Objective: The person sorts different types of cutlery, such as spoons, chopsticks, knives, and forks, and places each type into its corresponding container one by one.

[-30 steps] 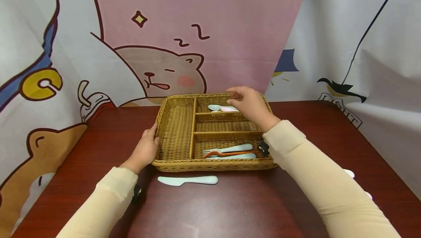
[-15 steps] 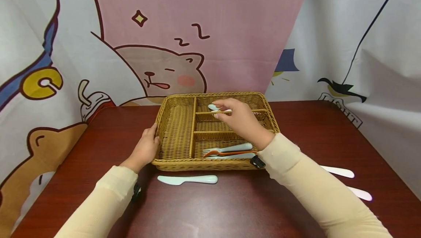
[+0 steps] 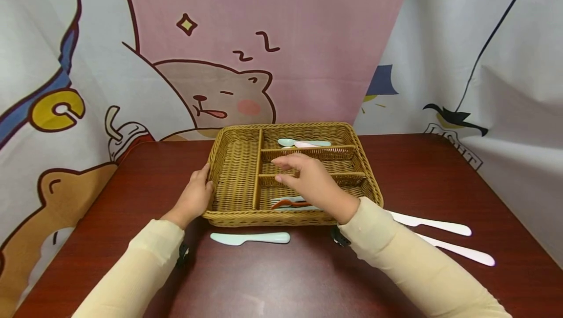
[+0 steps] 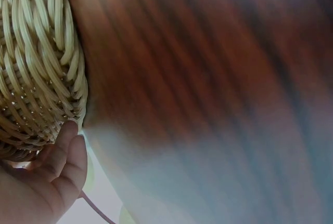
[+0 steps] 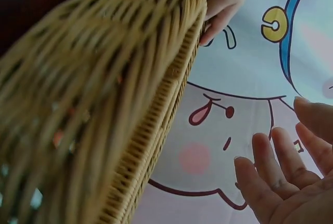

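Note:
A woven wicker cutlery basket (image 3: pixel 286 219) with several compartments stands on the table. My left hand (image 3: pixel 193 198) rests against its left side, fingers touching the outer wall; the left wrist view shows these fingers (image 4: pixel 70 159) beside the weave. Above the middle and front right compartments hovers my right hand (image 3: pixel 314 181), fingers loosely bent, thumb apart, nothing between them. A pale green spoon (image 3: pixel 323 143) and a pinkish-white one (image 3: pixel 303 145) lie in the back compartment. In the front compartment are a pale green fork (image 3: pixel 281 200) and an orange utensil (image 3: pixel 288 204), partly hidden by the hand.
A pale green table knife (image 3: pixel 250 238) lies before the basket. Two white-pink knives (image 3: pixel 444 226) lie at the right, partly behind the right sleeve (image 3: pixel 409 254). A printed cloth (image 3: pixel 308 54) hangs behind the dark red table (image 3: pixel 264 279).
My right hand has come from the back compartment toward me, over the middle and front ones, uncovering the spoons. My left hand has stayed at the basket's side.

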The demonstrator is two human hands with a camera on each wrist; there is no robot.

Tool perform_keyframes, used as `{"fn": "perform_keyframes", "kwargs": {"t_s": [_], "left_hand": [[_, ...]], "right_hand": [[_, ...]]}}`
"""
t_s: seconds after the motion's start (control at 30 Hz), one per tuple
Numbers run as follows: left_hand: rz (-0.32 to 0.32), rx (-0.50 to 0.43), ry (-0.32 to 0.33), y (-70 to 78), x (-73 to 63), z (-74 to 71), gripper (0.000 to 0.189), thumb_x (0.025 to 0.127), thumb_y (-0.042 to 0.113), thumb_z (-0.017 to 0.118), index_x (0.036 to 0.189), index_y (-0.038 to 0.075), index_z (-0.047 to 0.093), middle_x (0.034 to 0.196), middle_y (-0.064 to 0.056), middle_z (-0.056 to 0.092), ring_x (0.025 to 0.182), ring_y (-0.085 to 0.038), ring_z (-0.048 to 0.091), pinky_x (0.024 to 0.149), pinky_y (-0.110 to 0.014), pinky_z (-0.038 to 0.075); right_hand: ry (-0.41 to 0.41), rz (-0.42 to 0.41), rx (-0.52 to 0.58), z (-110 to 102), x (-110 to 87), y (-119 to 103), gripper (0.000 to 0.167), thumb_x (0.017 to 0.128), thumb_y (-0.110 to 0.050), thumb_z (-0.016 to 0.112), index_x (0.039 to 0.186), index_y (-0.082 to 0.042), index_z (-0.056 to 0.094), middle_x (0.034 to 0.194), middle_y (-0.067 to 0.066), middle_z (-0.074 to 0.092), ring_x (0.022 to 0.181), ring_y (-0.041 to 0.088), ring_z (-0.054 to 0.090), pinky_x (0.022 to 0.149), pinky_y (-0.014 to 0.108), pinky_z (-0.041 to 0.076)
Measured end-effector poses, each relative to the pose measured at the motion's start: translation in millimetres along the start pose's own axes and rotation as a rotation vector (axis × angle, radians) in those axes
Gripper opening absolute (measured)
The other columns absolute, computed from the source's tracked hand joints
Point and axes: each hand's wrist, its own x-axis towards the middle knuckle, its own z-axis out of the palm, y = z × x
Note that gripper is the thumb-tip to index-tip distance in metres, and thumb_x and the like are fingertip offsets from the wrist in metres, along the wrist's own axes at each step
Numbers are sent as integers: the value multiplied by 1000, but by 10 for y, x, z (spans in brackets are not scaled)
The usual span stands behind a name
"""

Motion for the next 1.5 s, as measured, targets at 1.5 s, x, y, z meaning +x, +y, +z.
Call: {"fn": "perform_keyframes", "kwargs": {"t_s": [1.5], "left_hand": [[14,-21,8,-24,-3,4,57,105,11,31,153,-4,6,148,-31,21,137,-44,29,109,-56,28]], "right_hand": [[-118,-256,-101,641,-484,-72,31,89,-14,70,120,-14,69,118,0,67,111,18,61,94,34,49]]}}
